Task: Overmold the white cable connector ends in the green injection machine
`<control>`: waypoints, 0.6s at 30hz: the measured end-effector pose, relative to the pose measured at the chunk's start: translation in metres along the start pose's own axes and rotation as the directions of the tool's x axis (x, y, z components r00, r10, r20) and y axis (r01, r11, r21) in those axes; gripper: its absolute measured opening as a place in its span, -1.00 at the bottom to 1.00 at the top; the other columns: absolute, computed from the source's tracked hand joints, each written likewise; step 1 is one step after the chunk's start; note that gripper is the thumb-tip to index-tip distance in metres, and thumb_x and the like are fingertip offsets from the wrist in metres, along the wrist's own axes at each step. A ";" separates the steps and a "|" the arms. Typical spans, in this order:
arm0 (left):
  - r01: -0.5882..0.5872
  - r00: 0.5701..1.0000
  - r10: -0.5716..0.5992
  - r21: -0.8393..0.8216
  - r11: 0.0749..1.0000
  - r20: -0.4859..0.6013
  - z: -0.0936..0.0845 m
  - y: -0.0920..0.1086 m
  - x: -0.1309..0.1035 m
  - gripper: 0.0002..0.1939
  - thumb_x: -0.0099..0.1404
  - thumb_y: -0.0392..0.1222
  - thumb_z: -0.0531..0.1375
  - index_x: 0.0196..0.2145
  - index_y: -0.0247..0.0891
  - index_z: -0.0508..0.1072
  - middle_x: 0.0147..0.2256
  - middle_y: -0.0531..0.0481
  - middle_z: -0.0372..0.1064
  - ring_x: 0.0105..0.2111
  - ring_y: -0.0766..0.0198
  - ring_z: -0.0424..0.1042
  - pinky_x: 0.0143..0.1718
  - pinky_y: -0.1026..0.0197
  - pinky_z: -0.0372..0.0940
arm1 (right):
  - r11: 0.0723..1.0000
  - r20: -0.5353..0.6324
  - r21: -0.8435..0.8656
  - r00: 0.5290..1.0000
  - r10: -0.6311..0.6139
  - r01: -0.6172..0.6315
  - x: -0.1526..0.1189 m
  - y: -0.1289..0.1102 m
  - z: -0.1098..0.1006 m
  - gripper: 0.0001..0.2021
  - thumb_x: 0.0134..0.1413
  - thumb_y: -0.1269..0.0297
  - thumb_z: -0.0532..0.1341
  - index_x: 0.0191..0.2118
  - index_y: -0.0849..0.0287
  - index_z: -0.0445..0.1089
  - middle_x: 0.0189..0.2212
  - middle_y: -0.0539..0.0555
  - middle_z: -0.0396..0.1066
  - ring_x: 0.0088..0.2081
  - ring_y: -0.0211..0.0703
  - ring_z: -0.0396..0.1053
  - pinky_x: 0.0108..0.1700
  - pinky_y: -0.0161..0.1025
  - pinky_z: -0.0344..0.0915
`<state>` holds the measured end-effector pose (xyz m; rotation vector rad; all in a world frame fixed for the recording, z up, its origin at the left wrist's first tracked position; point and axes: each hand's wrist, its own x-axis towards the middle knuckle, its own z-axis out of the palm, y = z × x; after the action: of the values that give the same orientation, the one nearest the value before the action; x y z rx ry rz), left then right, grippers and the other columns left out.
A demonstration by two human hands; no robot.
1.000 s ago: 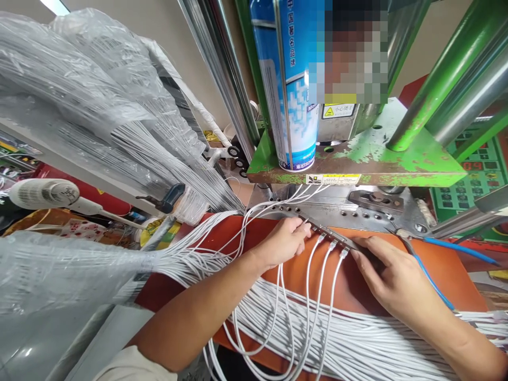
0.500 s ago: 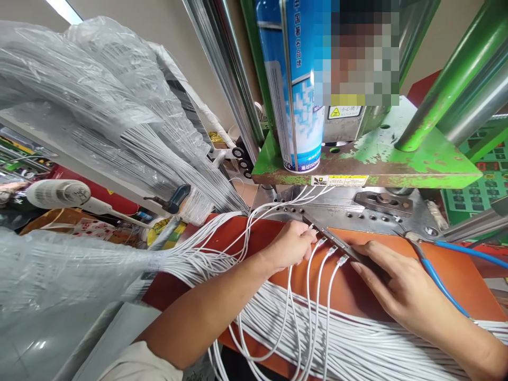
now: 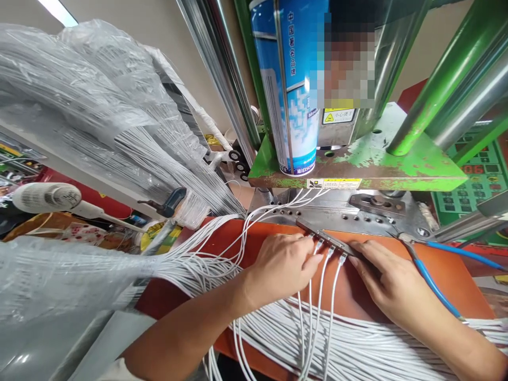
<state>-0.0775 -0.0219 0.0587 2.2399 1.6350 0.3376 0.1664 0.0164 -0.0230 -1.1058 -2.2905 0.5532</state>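
Observation:
A dark metal bar (image 3: 326,238) lies slantwise over the orange-brown work surface, several white cables attached along its near edge by clear-ended plugs (image 3: 330,252). My right hand (image 3: 391,275) grips the bar's right end between thumb and fingers. At the bar's left part, my left hand (image 3: 283,267) is closed, fingers curled at the leftmost white cable (image 3: 300,317); its plug is mostly hidden behind my fingers. The cables hang down toward me from the bar. Beneath both forearms runs a thick bundle of white cables (image 3: 357,338).
Behind the bar stands a green press (image 3: 416,182) with a metal bed (image 3: 273,211) and a blue spray can (image 3: 296,106) on its plate. Blue-handled pliers (image 3: 432,286) lie right of my right hand. Plastic-wrapped cable bundles (image 3: 99,95) hang at left, near a white fan (image 3: 47,197).
My left hand has turned and lowered slightly, its back now more toward me and its fingers curled over the leftmost plug. My right hand keeps holding the bar. The view has shifted slightly.

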 end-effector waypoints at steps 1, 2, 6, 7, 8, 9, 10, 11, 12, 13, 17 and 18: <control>0.047 0.998 -0.042 0.094 0.994 -0.053 0.010 -0.002 0.004 -0.75 0.44 -0.08 0.15 -0.34 -0.25 0.49 -0.36 -0.06 0.49 -0.32 0.14 0.50 -0.23 0.12 0.33 | 1.000 0.003 -0.009 1.000 -0.012 0.012 0.000 0.000 0.000 -0.81 0.47 0.17 0.07 0.05 0.04 0.34 -0.17 0.05 0.43 -0.22 -0.11 0.46 -0.17 -0.16 0.39; 0.064 0.996 -0.054 0.153 0.986 -0.066 0.018 -0.004 0.007 -0.77 0.42 -0.09 0.17 -0.34 -0.25 0.49 -0.36 -0.06 0.50 -0.33 0.12 0.50 -0.25 0.11 0.32 | 1.000 0.005 -0.020 1.000 -0.024 0.024 0.000 -0.001 -0.001 -0.80 0.47 0.18 0.07 0.06 0.05 0.33 -0.17 0.06 0.42 -0.23 -0.11 0.46 -0.18 -0.16 0.40; 0.062 0.997 -0.050 0.219 0.974 -0.062 0.033 -0.009 0.014 -0.74 0.44 -0.19 0.09 -0.38 -0.24 0.49 -0.39 -0.07 0.53 -0.38 0.14 0.52 -0.33 0.14 0.28 | 0.999 0.035 -0.034 0.999 -0.040 0.042 0.000 -0.003 -0.002 -0.76 0.48 0.22 0.03 0.11 0.07 0.34 -0.17 0.10 0.42 -0.26 -0.11 0.47 -0.22 -0.18 0.42; 0.063 0.997 -0.051 0.213 0.975 -0.062 0.034 -0.010 0.015 -0.72 0.45 -0.20 0.08 -0.39 -0.24 0.49 -0.40 -0.07 0.53 -0.39 0.15 0.52 -0.34 0.14 0.27 | 0.999 0.042 -0.028 0.998 -0.045 0.046 0.000 -0.004 -0.003 -0.74 0.48 0.22 0.02 0.12 0.08 0.35 -0.16 0.11 0.43 -0.26 -0.11 0.48 -0.23 -0.18 0.42; 0.065 0.996 -0.053 0.203 0.977 -0.065 0.035 -0.010 0.016 -0.71 0.46 -0.19 0.08 -0.39 -0.24 0.48 -0.40 -0.07 0.53 -0.39 0.15 0.53 -0.35 0.14 0.26 | 0.998 0.051 -0.019 0.997 -0.053 0.054 0.000 -0.004 -0.003 -0.72 0.48 0.22 0.01 0.13 0.08 0.36 -0.17 0.12 0.44 -0.27 -0.11 0.48 -0.24 -0.19 0.43; 0.064 0.996 -0.052 0.191 0.979 -0.069 0.037 -0.011 0.016 -0.71 0.46 -0.18 0.08 -0.40 -0.24 0.47 -0.40 -0.07 0.54 -0.39 0.16 0.53 -0.35 0.14 0.25 | 0.998 0.058 -0.011 0.996 -0.063 0.064 0.001 -0.004 -0.004 -0.71 0.48 0.21 0.00 0.13 0.09 0.38 -0.18 0.13 0.45 -0.27 -0.10 0.49 -0.25 -0.20 0.43; 0.061 0.996 -0.048 0.181 0.982 -0.074 0.038 -0.012 0.017 -0.71 0.47 -0.17 0.08 -0.40 -0.24 0.47 -0.39 -0.07 0.54 -0.38 0.16 0.53 -0.35 0.14 0.24 | 0.997 0.063 -0.005 0.995 -0.074 0.075 0.001 -0.004 -0.005 -0.69 0.48 0.21 0.00 0.12 0.10 0.40 -0.19 0.14 0.46 -0.28 -0.09 0.50 -0.27 -0.20 0.44; 0.058 0.996 -0.045 0.175 0.983 -0.078 0.040 -0.013 0.017 -0.72 0.47 -0.17 0.08 -0.40 -0.24 0.46 -0.39 -0.07 0.54 -0.37 0.16 0.53 -0.35 0.14 0.24 | 0.996 0.066 -0.003 0.994 -0.085 0.085 0.002 -0.004 -0.005 -0.68 0.48 0.19 0.00 0.11 0.11 0.42 -0.20 0.15 0.47 -0.28 -0.07 0.51 -0.27 -0.20 0.44; 0.054 0.996 -0.040 0.174 0.983 -0.080 0.041 -0.013 0.017 -0.72 0.47 -0.18 0.08 -0.39 -0.24 0.46 -0.38 -0.06 0.54 -0.37 0.16 0.53 -0.35 0.14 0.24 | 0.996 0.068 -0.006 0.993 -0.094 0.094 0.003 -0.004 -0.006 -0.68 0.47 0.18 0.01 0.10 0.11 0.44 -0.20 0.16 0.48 -0.28 -0.06 0.51 -0.28 -0.19 0.45; 0.049 0.996 -0.035 0.176 0.983 -0.080 0.042 -0.014 0.017 -0.72 0.47 -0.18 0.08 -0.39 -0.24 0.45 -0.38 -0.06 0.54 -0.37 0.15 0.53 -0.35 0.14 0.23 | 0.995 0.070 -0.013 0.993 -0.098 0.099 0.003 -0.003 -0.006 -0.68 0.47 0.17 0.02 0.10 0.10 0.44 -0.18 0.17 0.49 -0.27 -0.05 0.52 -0.27 -0.19 0.45; 0.028 0.996 -0.010 0.214 0.977 -0.086 0.039 -0.016 0.017 -0.74 0.47 -0.17 0.11 -0.39 -0.24 0.46 -0.40 -0.04 0.52 -0.38 0.15 0.52 -0.35 0.14 0.23 | 0.997 0.061 -0.052 0.997 -0.057 0.060 0.003 -0.003 -0.005 -0.69 0.48 0.15 0.02 0.12 0.09 0.40 -0.10 0.16 0.48 -0.19 -0.03 0.50 -0.15 -0.12 0.45; 0.024 0.994 0.001 0.221 0.975 -0.112 0.037 -0.015 0.016 -0.75 0.46 -0.15 0.12 -0.37 -0.24 0.46 -0.40 -0.04 0.52 -0.37 0.15 0.52 -0.35 0.14 0.23 | 0.997 0.046 -0.063 0.998 -0.043 0.046 0.003 -0.004 -0.004 -0.70 0.48 0.15 0.02 0.12 0.09 0.39 -0.10 0.15 0.47 -0.17 -0.02 0.49 -0.12 -0.11 0.44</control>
<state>-0.0715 -0.0079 0.0190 2.4109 1.8232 0.2943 0.1655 0.0167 -0.0169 -1.0798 -2.3798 0.4952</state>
